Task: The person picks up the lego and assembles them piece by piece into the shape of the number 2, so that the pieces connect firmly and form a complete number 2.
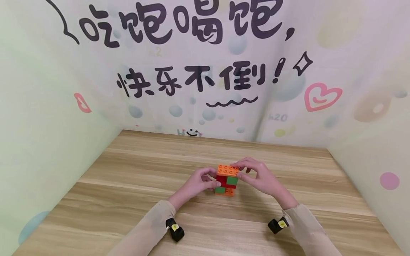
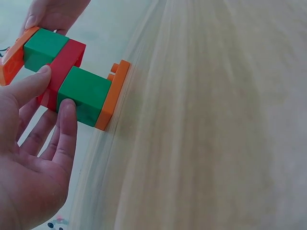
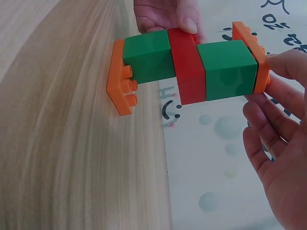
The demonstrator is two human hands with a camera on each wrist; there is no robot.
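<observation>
A small tower of toy building bricks stands upright on the wooden table. Its base is a flat orange brick [image 3: 114,79], topped by a green brick [image 2: 84,96]. Above these lies a red brick [image 3: 189,72], then a second green brick [image 3: 228,69]. Another flat orange brick [image 1: 224,171] with studs forms the top. My left hand [image 1: 196,184] grips the tower's left side at the red brick, thumb in front. At the upper right, my right hand [image 1: 263,178] pinches the top orange brick between thumb and fingers.
The wooden table [image 1: 134,170] meets a white printed wall cloth [image 1: 198,106] at the back. Pale walls enclose the left and right sides. A black strapped device [image 1: 175,230] sits at the left wrist, and another black device [image 1: 278,225] at the right.
</observation>
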